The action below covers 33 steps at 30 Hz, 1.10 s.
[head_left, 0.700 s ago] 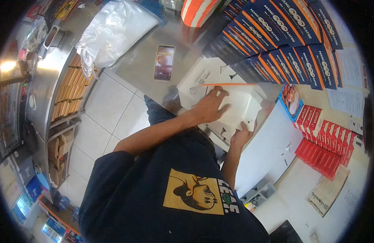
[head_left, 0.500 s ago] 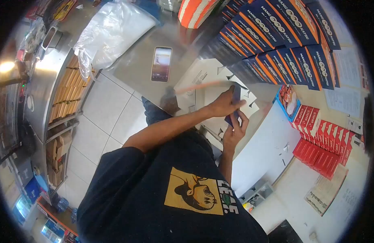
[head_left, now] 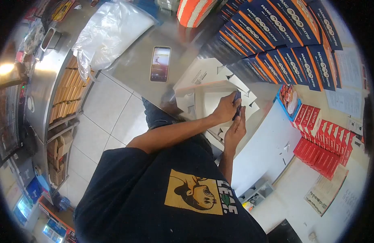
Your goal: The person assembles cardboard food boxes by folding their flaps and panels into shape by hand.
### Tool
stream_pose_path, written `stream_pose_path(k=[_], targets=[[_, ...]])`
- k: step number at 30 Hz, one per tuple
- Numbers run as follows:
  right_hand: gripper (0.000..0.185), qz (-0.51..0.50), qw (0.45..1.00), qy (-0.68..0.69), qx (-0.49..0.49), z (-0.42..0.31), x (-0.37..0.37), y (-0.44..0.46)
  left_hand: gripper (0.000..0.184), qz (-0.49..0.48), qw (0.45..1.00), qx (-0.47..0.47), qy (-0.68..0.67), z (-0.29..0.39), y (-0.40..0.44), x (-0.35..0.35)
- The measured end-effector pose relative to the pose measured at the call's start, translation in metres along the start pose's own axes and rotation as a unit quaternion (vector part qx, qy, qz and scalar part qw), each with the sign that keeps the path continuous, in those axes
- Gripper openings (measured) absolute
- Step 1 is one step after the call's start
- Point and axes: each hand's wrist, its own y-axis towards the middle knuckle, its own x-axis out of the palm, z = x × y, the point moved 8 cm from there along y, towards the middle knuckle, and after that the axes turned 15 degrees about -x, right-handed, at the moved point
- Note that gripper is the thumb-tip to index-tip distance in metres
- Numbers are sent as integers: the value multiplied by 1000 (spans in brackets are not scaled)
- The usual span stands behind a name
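A partly folded cardboard box, white inside with a dark blue outer face, lies on the metal counter. My left hand reaches across from the left, its fingers closed on the box's raised dark side flap. Just below it, my right hand is upright with its fingers together, pressed against the lower end of that same flap. An orange-edged wall of the box stands up to the left of the hands. Cut slots and tabs show along the white cardboard's far side.
A lit phone lies left of the box. Beyond it is a clear plastic bag. Stacked dark blue boxes rise at the upper right, with red boxes below. A striped orange item stands at the top.
My left hand has moved right from the box's inside to its side flap. My right hand has risen and its fingers have come together. The box walls have been folded up.
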Motion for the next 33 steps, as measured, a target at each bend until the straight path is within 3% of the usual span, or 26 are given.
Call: stream_pose_path(k=[2, 6, 8, 9, 11, 12, 15, 16, 18, 20, 22, 24, 25, 27, 30, 33], targets=[[46, -35, 990, 67, 115, 13, 8, -3, 32, 12, 1000, 14, 9, -2, -2, 5], [51, -50, 988, 74, 122, 24, 11, -4, 24, 38, 998, 42, 1, 9, -10, 4], [56, -27, 959, 201, 200, 29, 7, -3, 23, -26, 996, -16, 83, 19, -11, 5], [56, -27, 959, 201, 200, 25, -2, 3, 23, -25, 996, -16, 84, 23, -13, 4], [59, -72, 951, 210, 214, 8, -20, 20, 25, -42, 979, 107, 169, 45, -28, 16], [59, -72, 951, 210, 215, -5, -27, 32, 25, -44, 979, 106, 169, 53, -38, 17], [49, -114, 964, 27, 239, 12, -37, 50, 30, -38, 919, 156, 361, 66, -61, 37], [49, -114, 965, 27, 236, 27, -41, 54, 30, -36, 919, 157, 361, 61, -62, 38], [41, -236, 923, 32, 302, 52, -27, 48, 32, -33, 916, 164, 365, 53, -62, 38], [40, -204, 930, 79, 295, 62, -19, 45, 33, -40, 907, 173, 382, 41, -59, 35], [39, -153, 902, 152, 373, 85, -14, 32, 33, -46, 898, 182, 398, 26, -57, 30], [39, -195, 896, 127, 378, 103, -19, 26, 27, -60, 884, 160, 435, 2, -52, 23], [40, -234, 888, 101, 382, 106, -20, 22, 27, -60, 884, 159, 436, -13, -47, 19], [39, -212, 887, 138, 386, 106, -19, 14, 19, -72, 920, 142, 359, -31, -33, 9], [37, -205, 881, 201, 377, 103, -7, 3, 16, -130, 935, 134, 302, -38, -25, 18], [34, -206, 889, 215, 348, 95, 12, -11, 18, -127, 955, 100, 247, -31, -26, 22]])
